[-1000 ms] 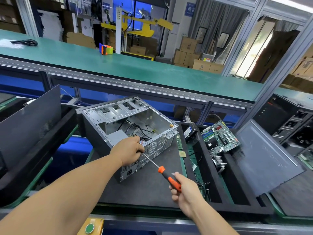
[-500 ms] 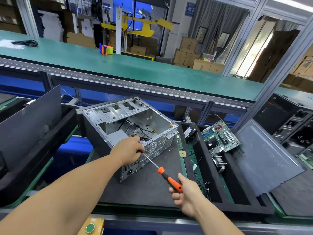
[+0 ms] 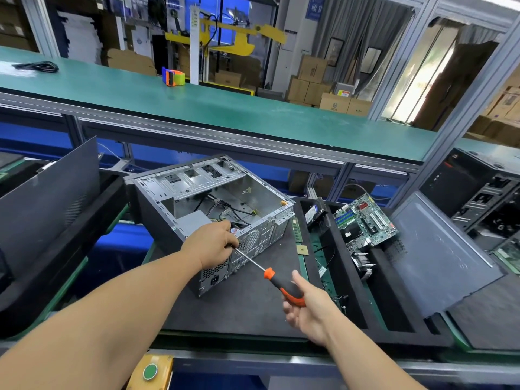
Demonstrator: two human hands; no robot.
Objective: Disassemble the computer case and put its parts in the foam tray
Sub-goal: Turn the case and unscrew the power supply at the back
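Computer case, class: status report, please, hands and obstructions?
Left hand on case rear edge. Right hand grips screwdriver, tip at rear panel. Motherboard already in tray. Nothing blocking.

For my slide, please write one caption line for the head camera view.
Right hand drives an orange-handled screwdriver at the open computer case, left hand steadying its rear.

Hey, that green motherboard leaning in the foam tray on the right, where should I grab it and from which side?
Probably pinch the motherboard by its raised upper edge, coming from above. It stands tilted in the foam tray, so that bare edge is free, while its face is crowded with slots and its lower end sits down in the compartment.
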